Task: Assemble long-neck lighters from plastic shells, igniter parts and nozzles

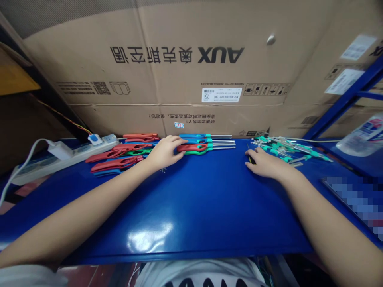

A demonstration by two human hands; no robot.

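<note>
My left hand (pixel 165 152) rests on the blue table (pixel 191 207), its fingers curled over the handle end of a red stick lighter (pixel 197 147) in a row of blue, red and green lighters with metal tubes (pixel 223 141). To its left lies a pile of red, blue and green lighter handles (pixel 119 157). My right hand (pixel 263 163) lies fingers-down on the table with a small dark piece (pixel 250 160) under its fingertips. Just beyond it is a heap of thin metal tubes with teal fittings (pixel 284 151).
A big brown AUX cardboard box (pixel 191 67) stands upright along the table's back edge. A white power strip (pixel 60 157) with a cable lies at the far left. A blue frame post (pixel 344 103) and a clear plastic bottle (pixel 363 137) are at the right.
</note>
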